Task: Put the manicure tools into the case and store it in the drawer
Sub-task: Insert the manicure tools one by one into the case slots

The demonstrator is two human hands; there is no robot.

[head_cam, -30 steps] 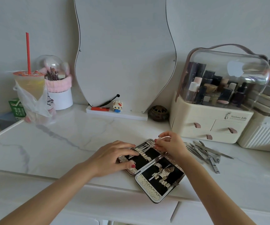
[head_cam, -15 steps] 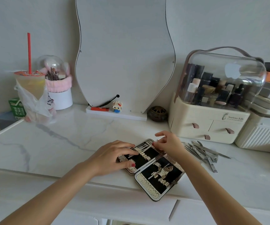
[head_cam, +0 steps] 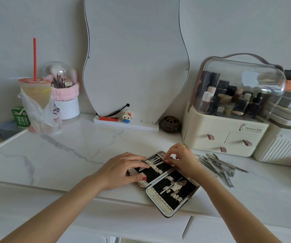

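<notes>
Manicure case (head_cam: 165,185) lies open flat near the front edge of the white marble counter (head_cam: 62,155), its two black-lined halves hinged side by side; from the head camera I see a few slim metal tools already tucked under the woven straps of both halves. My left hand (head_cam: 123,170) rests on the far half, fingers stretched flat and pressing it down, thumb at its near rim. My right hand (head_cam: 179,158) is curled over the same half's top corner, fingertips pinching a thin metal tool (head_cam: 156,163) that lies slanted across the straps. Just right of the case, a loose pile of manicure tools (head_cam: 220,166) sits on the counter, in front of the cream cosmetics organiser (head_cam: 225,137) with its small drawers
</notes>
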